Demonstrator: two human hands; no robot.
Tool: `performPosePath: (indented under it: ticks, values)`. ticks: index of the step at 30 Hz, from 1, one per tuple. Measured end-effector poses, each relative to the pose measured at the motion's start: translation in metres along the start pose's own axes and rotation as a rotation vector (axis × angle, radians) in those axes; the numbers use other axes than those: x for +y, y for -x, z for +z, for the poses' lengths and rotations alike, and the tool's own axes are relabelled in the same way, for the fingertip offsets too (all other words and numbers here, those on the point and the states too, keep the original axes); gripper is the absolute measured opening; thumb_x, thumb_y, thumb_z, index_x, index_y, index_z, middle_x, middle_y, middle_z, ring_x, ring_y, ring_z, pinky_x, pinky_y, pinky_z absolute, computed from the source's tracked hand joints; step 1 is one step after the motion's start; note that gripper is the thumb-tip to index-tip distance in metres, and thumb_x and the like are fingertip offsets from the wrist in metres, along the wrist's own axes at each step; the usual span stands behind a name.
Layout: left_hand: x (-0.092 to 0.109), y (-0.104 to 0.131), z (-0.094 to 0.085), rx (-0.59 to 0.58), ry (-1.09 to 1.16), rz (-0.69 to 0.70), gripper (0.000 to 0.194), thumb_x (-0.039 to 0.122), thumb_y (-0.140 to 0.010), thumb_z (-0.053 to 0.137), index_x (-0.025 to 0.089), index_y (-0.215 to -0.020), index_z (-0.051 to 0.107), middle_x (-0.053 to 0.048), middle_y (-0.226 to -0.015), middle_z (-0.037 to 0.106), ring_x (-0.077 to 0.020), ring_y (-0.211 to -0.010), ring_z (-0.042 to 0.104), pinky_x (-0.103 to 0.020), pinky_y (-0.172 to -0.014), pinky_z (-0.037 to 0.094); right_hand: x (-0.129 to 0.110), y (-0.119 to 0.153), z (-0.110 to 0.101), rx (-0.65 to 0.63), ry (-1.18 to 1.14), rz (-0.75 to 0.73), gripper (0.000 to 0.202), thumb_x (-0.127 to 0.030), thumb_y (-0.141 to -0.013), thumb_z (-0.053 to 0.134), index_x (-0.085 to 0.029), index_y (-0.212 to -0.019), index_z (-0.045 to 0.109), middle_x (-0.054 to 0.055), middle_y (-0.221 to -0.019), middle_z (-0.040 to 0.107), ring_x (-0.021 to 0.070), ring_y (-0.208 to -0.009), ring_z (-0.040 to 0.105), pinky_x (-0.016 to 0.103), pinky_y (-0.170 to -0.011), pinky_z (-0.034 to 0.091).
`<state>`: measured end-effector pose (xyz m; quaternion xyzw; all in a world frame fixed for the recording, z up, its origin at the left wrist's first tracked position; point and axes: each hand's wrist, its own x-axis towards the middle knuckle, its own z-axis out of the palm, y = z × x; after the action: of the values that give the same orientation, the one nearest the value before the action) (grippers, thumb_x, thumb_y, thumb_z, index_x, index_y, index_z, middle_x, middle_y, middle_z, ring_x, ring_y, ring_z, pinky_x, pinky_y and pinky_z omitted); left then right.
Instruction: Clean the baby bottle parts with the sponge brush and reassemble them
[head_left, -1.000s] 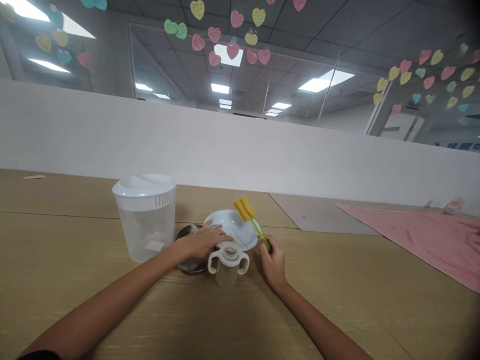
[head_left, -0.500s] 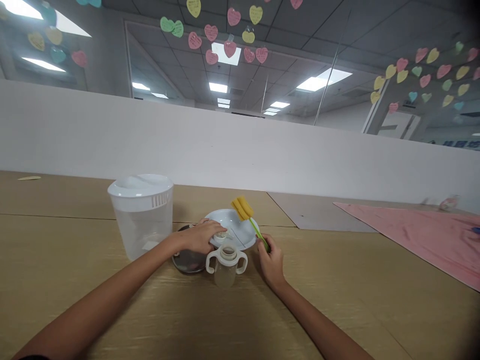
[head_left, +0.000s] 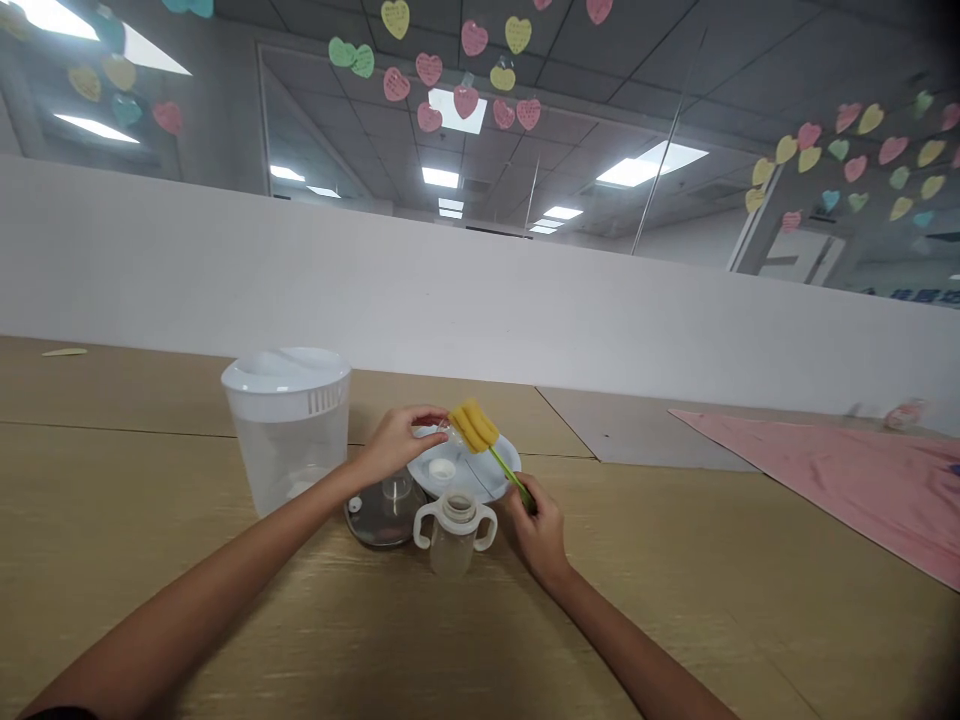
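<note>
My right hand point(head_left: 540, 520) is closed on the green handle of a brush with a yellow sponge head point(head_left: 474, 427). Above a white plate point(head_left: 504, 462), my left hand point(head_left: 409, 440) pinches a small clear piece, hard to make out, close beside the sponge. A white ring point(head_left: 442, 469) lies on the plate. In front of it stands a bottle with two white handles point(head_left: 452, 540), its top uncovered. At its left, a dark round tray point(head_left: 375, 530) bears a clear cover point(head_left: 397, 487) and a small white part point(head_left: 355, 505).
A clear bucket with a white lid point(head_left: 289, 430) stands at the left of the tray. A pink cloth point(head_left: 840, 470) covers the table's right side. Behind the brown table point(head_left: 675, 560) runs a low white wall point(head_left: 480, 300).
My left hand has risen from the plate with a small clear piece, uncovering the white ring. The sponge head has shifted slightly left and down, towards that piece.
</note>
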<state>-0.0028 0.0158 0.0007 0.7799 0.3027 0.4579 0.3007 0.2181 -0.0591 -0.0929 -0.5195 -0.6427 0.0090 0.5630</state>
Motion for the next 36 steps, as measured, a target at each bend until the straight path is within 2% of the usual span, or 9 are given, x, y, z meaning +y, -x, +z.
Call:
performPosePath:
  ticks: [5,9,12,15,19,23,27,30,36]
  values:
    - [-0.005,-0.003,-0.002,0.111,0.084,-0.015,0.033,0.035,-0.066,0.067,0.014,-0.091,0.062,-0.006,-0.085,0.066,-0.0173,-0.079,0.061,-0.033,-0.077,0.051,0.002,-0.002,0.0,0.016,-0.012,0.052,0.026,-0.03,-0.081,0.045,-0.014,-0.09,0.064,0.003,-0.074,0.067,0.0152,-0.064,0.058,0.023,-0.059,0.045]
    - [-0.001,-0.001,-0.009,0.139,-0.232,0.069,0.034,0.033,-0.078,0.053,0.017,-0.107,0.058,-0.005,-0.087,0.059,-0.0173,-0.08,0.058,-0.032,-0.074,0.05,0.003,0.0,0.002,-0.004,-0.017,0.023,0.026,-0.03,-0.08,0.047,-0.015,-0.09,0.066,0.004,-0.077,0.068,0.0159,-0.065,0.059,0.025,-0.061,0.047]
    - [-0.001,0.001,-0.015,0.042,-0.541,0.078,0.038,0.029,-0.085,0.039,0.018,-0.117,0.054,-0.007,-0.089,0.052,-0.0192,-0.081,0.055,-0.036,-0.078,0.046,0.001,0.0,0.001,-0.004,-0.026,0.044,0.025,-0.028,-0.08,0.046,-0.014,-0.088,0.065,0.004,-0.076,0.067,0.0158,-0.065,0.059,0.024,-0.061,0.046]
    - [-0.006,0.003,-0.021,-0.074,-0.688,0.02,0.037,0.029,-0.087,0.033,0.016,-0.113,0.056,-0.009,-0.093,0.049,-0.0196,-0.08,0.055,-0.036,-0.079,0.043,0.0,-0.001,0.0,0.007,-0.025,0.055,0.024,-0.028,-0.08,0.046,-0.014,-0.087,0.064,0.004,-0.075,0.067,0.0157,-0.065,0.058,0.024,-0.06,0.045]
    - [-0.008,0.004,-0.029,-0.23,-0.818,-0.023,0.029,0.028,-0.085,0.038,0.019,-0.106,0.056,-0.008,-0.095,0.049,-0.0193,-0.08,0.055,-0.032,-0.075,0.043,-0.002,-0.001,-0.001,0.012,-0.032,0.054,0.024,-0.029,-0.08,0.046,-0.014,-0.085,0.064,0.003,-0.073,0.065,0.0145,-0.062,0.056,0.023,-0.059,0.044]
    - [0.008,0.006,-0.037,-0.357,-0.986,-0.022,0.023,0.016,-0.074,0.046,0.018,-0.093,0.057,-0.009,-0.098,0.053,-0.0215,-0.086,0.053,-0.03,-0.071,0.04,-0.002,-0.001,-0.001,0.016,-0.042,0.06,0.025,-0.03,-0.081,0.046,-0.014,-0.085,0.064,0.002,-0.071,0.065,0.0138,-0.061,0.055,0.022,-0.058,0.043]
    - [0.026,0.01,-0.044,-0.614,-0.956,-0.186,0.018,0.016,-0.065,0.051,0.017,-0.082,0.057,-0.004,-0.079,0.06,-0.0185,-0.071,0.055,-0.024,-0.056,0.037,-0.001,-0.001,-0.001,0.019,-0.035,0.071,0.025,-0.031,-0.081,0.046,-0.014,-0.085,0.064,0.002,-0.071,0.065,0.0139,-0.061,0.055,0.021,-0.057,0.043]
    - [0.027,0.013,-0.042,-0.809,-0.813,-0.316,0.019,0.019,-0.06,0.056,0.017,-0.079,0.057,0.0,-0.073,0.062,-0.0157,-0.065,0.055,-0.021,-0.05,0.034,-0.002,-0.001,0.0,0.018,-0.019,0.083,0.025,-0.03,-0.08,0.046,-0.014,-0.085,0.064,0.002,-0.068,0.063,0.0132,-0.058,0.053,0.021,-0.055,0.042]
    - [0.002,0.013,-0.024,-0.772,-0.865,-0.264,0.021,0.032,-0.056,0.062,0.018,-0.072,0.06,0.001,-0.069,0.062,-0.0155,-0.063,0.054,-0.021,-0.047,0.03,-0.002,-0.001,-0.001,0.006,-0.011,0.08,0.025,-0.03,-0.08,0.046,-0.014,-0.085,0.064,0.001,-0.067,0.063,0.0134,-0.058,0.053,0.021,-0.055,0.042]
